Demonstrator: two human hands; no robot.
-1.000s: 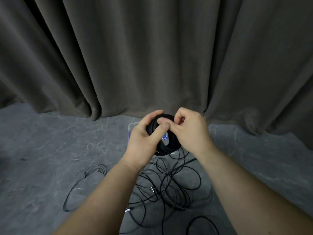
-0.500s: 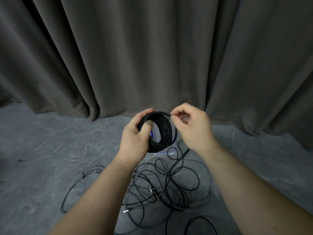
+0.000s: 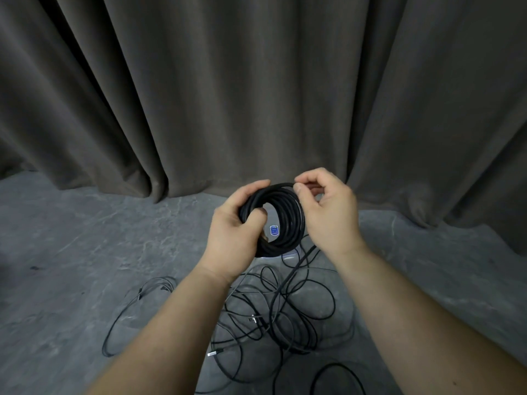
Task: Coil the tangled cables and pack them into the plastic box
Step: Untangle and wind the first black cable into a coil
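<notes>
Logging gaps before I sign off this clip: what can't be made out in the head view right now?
- Box: almost wholly hidden behind the coil and both hands; only a clear sliver and a blue label show, so its contents can't be told.
- Label text: too small to read.
- Left hand grip: fingers behind the coil are hidden.
- Right hand: the pinched cable end is covered by fingertips.
- Loose cables: cut off by the bottom edge; number unclear.

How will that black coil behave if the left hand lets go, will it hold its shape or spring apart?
The black coil would probably loosen: nothing visibly ties it, and only the left hand grips its turns while the right hand pinches the top strand. The cable looks thick and fairly stiff, so the turns may spring outward.
</notes>
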